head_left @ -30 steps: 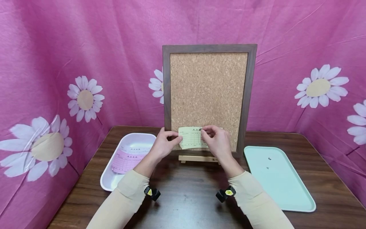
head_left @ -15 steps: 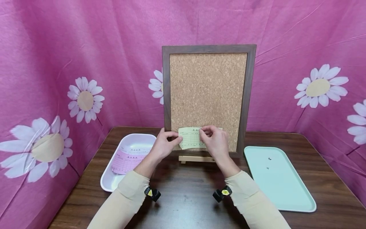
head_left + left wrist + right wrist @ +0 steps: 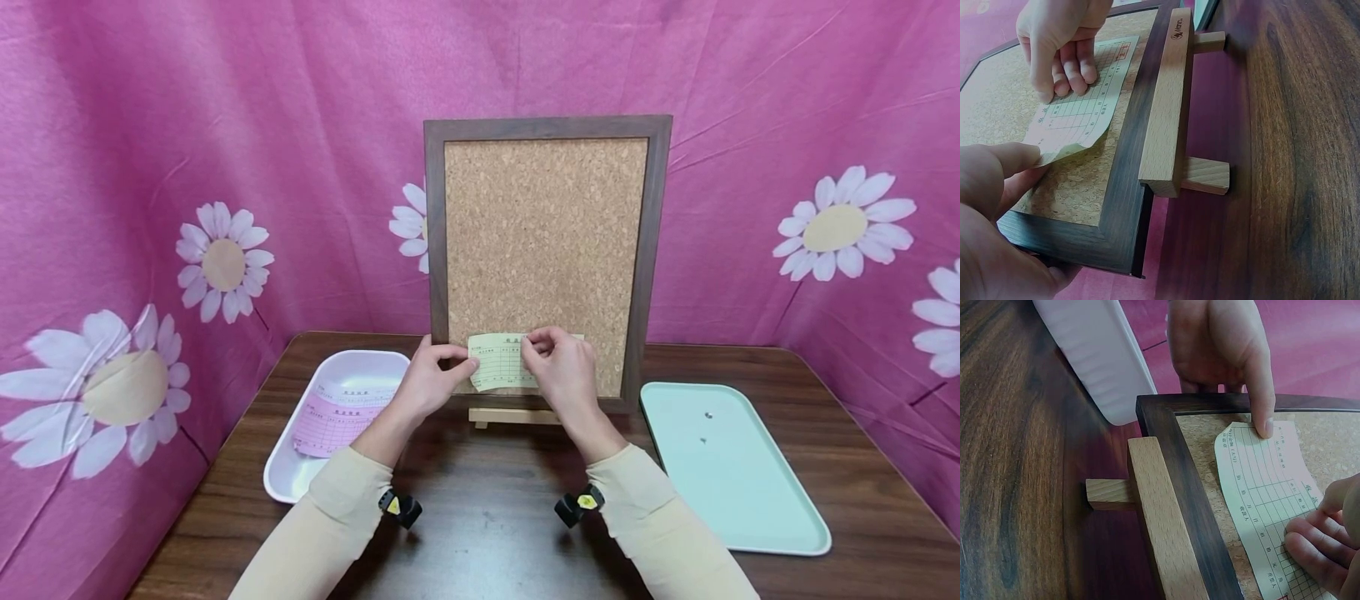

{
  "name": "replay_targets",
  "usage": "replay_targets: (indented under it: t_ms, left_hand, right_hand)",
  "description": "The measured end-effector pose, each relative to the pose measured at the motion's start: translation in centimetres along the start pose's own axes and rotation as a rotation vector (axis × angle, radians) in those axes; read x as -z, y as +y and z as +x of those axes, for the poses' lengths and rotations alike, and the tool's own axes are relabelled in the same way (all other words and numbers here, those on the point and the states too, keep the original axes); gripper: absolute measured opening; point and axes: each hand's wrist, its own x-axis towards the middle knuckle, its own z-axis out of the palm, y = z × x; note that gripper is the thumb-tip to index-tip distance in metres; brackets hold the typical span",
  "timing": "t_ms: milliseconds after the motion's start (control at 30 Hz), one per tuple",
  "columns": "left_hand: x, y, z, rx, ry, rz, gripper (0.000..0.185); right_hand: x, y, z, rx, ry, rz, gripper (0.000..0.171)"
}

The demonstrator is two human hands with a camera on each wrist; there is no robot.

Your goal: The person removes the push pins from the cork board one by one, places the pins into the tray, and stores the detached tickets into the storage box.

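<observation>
A cork board [image 3: 545,233] in a dark frame stands on a wooden easel [image 3: 1166,112]. A yellow printed slip [image 3: 498,367] lies flat against the board's lower part. My left hand [image 3: 456,360] grips the frame's left edge, with its thumb [image 3: 1261,400] pressing the slip's left edge onto the cork. My right hand [image 3: 534,343] is at the slip's top middle. Its curled fingertips [image 3: 1063,78] rest on the paper, and thumb and forefinger pinch together over the spot where a push pin showed before. The pin itself is hidden.
A white tray [image 3: 279,479] with pink slips [image 3: 333,417] sits at the left of the brown table [image 3: 487,517]. On the right lies a mint tray [image 3: 750,508] with two small pins [image 3: 707,414]. Pink flowered cloth hangs behind and at both sides.
My right hand has slid slightly left and now covers the pin head that was visible a second ago. The slip and my left hand have stayed put.
</observation>
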Motion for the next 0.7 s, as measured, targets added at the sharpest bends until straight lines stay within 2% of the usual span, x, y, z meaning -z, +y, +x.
replay_targets:
  t_ms: [233,700]
  left_hand:
    - [-0.02,-0.02,-0.1,0.003,0.006,-0.008,0.018]
    - [-0.11,-0.19,-0.02,0.001,0.003,-0.017,0.017]
  right_hand:
    - [-0.08,-0.06,0.23,-0.003,-0.011,-0.034,0.014]
    - [0.14,-0.33,0.45,-0.04,-0.026,-0.021,0.014]
